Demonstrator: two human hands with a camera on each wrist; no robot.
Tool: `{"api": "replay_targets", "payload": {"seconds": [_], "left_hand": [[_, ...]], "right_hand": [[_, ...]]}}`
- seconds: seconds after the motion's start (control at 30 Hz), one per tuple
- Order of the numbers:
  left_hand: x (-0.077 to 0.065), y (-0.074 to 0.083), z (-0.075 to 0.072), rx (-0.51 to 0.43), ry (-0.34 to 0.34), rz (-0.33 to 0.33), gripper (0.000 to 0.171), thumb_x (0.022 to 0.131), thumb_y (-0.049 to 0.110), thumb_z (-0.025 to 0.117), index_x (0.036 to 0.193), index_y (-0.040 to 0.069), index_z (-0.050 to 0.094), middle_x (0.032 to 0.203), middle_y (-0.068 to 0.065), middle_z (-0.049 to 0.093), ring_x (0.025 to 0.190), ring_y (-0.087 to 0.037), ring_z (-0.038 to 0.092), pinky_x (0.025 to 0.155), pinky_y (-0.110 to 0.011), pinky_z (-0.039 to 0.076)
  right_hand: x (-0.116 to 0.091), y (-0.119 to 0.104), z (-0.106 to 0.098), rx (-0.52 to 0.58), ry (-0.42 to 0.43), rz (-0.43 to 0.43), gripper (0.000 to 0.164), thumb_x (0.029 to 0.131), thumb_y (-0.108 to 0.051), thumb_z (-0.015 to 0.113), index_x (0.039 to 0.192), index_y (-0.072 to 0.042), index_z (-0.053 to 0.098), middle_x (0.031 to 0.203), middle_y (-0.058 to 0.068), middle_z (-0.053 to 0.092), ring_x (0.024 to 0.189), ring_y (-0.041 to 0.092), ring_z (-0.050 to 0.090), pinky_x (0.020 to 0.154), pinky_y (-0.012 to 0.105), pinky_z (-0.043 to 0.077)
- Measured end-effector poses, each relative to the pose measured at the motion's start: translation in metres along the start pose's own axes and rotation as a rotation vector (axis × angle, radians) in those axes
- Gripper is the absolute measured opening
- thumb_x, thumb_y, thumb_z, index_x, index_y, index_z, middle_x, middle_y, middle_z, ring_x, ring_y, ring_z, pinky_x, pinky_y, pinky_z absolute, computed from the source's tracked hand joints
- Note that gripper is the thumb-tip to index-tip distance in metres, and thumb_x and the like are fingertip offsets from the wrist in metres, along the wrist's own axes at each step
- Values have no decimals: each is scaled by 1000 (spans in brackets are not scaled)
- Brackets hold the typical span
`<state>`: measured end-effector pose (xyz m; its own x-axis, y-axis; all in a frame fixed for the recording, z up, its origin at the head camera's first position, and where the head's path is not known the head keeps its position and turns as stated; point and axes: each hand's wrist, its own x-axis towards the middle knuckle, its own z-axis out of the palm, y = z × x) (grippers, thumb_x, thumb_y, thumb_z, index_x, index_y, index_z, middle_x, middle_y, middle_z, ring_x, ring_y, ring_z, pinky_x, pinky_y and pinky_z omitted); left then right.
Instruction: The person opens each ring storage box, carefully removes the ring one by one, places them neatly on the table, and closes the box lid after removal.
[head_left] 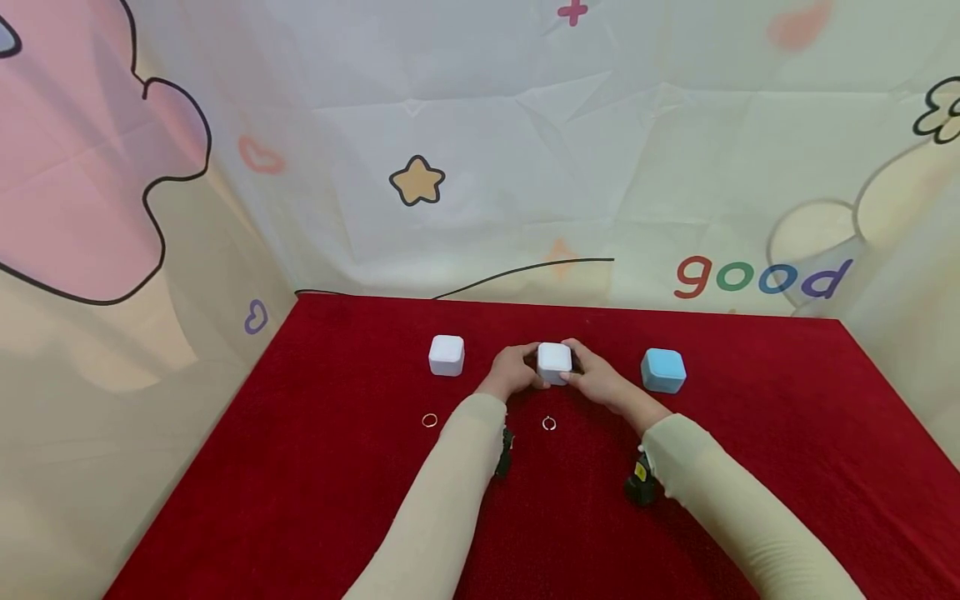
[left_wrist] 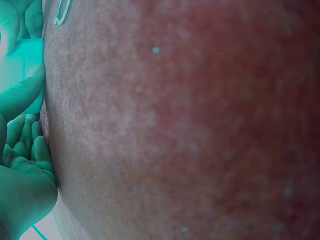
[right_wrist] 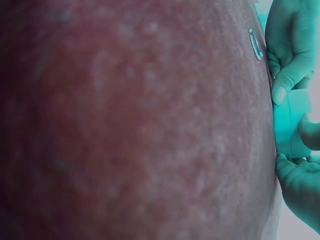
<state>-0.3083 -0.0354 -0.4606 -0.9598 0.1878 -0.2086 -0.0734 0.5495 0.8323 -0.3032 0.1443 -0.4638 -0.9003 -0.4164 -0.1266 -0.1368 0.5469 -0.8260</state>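
Both hands hold a small white box (head_left: 554, 363) with rounded corners on the red cloth, in the middle of the head view. My left hand (head_left: 516, 369) grips its left side, and my right hand (head_left: 596, 379) grips the right side with the thumb at the front. In the right wrist view the same box (right_wrist: 291, 122) appears with a thin seam across its side, its lid down. A silver ring (head_left: 543, 424) with a gap in its band lies on the cloth just in front of the box. To its left rests a thin gold ring (head_left: 423, 423).
A second white box (head_left: 447, 356) stands to the left of the hands, and a light blue box (head_left: 663, 371) to the right. Red cloth (head_left: 337, 467) covers the table. Behind it hangs a printed curtain (head_left: 495, 167).
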Motion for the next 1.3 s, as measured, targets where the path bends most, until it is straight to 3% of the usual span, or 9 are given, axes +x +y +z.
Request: {"api": "replay_targets", "payload": {"seconds": [0.37, 1.3], "left_hand": [[1, -1, 0, 33, -34, 5, 72, 89, 8, 77, 154, 13, 47, 156, -13, 51, 142, -31, 47, 118, -46, 43], [-3, 4, -10, 49, -99, 55, 76, 88, 10, 76, 156, 8, 43, 157, -16, 50, 142, -31, 47, 121, -47, 40]], "right_hand": [[-2, -1, -2, 69, -8, 15, 54, 104, -2, 51, 152, 5, 27, 160, 33, 31, 153, 50, 27, 124, 61, 28], [-8, -5, -7, 3, -5, -3, 69, 102, -6, 58, 158, 9, 20, 160, 36, 31, 150, 52, 32, 120, 60, 36]]}}
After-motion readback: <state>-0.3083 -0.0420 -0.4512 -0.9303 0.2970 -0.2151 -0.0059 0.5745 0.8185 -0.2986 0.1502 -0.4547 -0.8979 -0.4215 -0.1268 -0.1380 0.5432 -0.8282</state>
